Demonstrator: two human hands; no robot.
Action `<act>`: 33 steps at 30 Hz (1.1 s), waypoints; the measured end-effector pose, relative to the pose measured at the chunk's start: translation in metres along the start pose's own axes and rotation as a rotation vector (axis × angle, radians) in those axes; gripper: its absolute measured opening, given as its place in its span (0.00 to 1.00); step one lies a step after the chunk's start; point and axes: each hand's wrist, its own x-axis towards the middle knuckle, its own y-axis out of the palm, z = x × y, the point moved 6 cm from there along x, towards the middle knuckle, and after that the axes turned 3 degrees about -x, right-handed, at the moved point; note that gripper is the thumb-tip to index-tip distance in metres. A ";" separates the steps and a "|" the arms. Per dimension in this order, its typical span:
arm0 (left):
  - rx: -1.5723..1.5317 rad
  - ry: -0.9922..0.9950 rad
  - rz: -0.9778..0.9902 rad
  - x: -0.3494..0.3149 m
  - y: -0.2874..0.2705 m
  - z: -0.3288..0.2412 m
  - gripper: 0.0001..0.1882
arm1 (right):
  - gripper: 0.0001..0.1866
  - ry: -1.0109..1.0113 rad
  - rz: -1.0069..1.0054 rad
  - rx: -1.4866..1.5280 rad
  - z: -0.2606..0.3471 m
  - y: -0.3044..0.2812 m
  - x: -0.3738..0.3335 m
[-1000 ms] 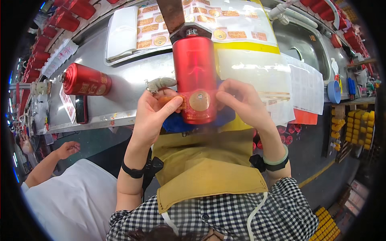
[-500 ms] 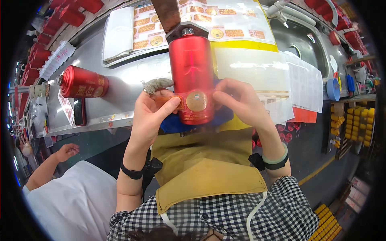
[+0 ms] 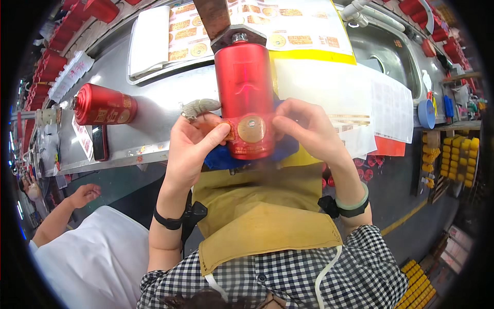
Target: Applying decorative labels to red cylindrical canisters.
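A glossy red bottle (image 3: 246,77) lies lengthwise in front of me, its neck against a metal bracket (image 3: 238,32) and its base toward me. Across its lower part sits a clear decal (image 3: 251,129) with a gold round emblem. My left hand (image 3: 198,136) pinches the decal's left end between thumb and fingers; a knitted finger cover (image 3: 199,108) is on one finger. On the other side, my right hand (image 3: 303,126) is closed with thumb and fingers pressed together at the decal's right edge, against the bottle. Blue cloth-like material (image 3: 285,149) shows under the bottle.
Another red bottle (image 3: 105,104) lies to the left beside a dark phone (image 3: 101,143). Printed decal sheets (image 3: 293,26) lie beyond the bracket. White sheets (image 3: 388,98) and a sink (image 3: 386,46) are at the right. A co-worker's hand (image 3: 85,195) is at lower left.
The view has shifted slightly. Both hands keep nearly the same places on the decal, and the bottle stays in the bracket.
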 end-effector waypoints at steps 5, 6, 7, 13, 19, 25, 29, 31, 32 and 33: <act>-0.007 0.002 -0.005 0.001 -0.002 0.000 0.18 | 0.09 0.021 0.008 0.011 0.000 0.000 0.002; 0.001 -0.002 -0.004 0.001 -0.002 -0.001 0.18 | 0.09 0.023 0.009 0.012 -0.001 0.000 0.002; 0.010 -0.006 -0.004 0.001 -0.001 -0.001 0.18 | 0.09 0.022 0.008 0.018 -0.001 0.000 0.003; -0.020 -0.028 -0.014 0.002 -0.002 0.003 0.22 | 0.12 0.017 -0.056 -0.019 0.005 -0.006 0.000; 0.092 0.069 -0.013 0.002 -0.012 0.010 0.23 | 0.15 0.043 -0.286 -0.639 0.022 -0.034 -0.004; 0.596 0.473 0.140 -0.012 0.009 -0.018 0.60 | 0.12 -0.177 -0.410 -0.855 0.055 -0.069 0.010; 0.754 0.375 0.196 -0.009 0.015 -0.002 0.76 | 0.10 -0.223 -0.356 -1.011 0.066 -0.077 0.053; 0.709 0.303 0.195 -0.008 0.014 0.007 0.77 | 0.10 -0.215 -0.132 -1.091 0.051 -0.068 0.076; 0.664 0.226 0.177 -0.006 0.013 0.012 0.78 | 0.12 -0.167 -0.067 -1.111 0.040 -0.063 0.087; 0.596 0.243 0.217 -0.007 0.016 0.008 0.80 | 0.14 -0.125 0.009 -1.122 0.030 -0.052 0.100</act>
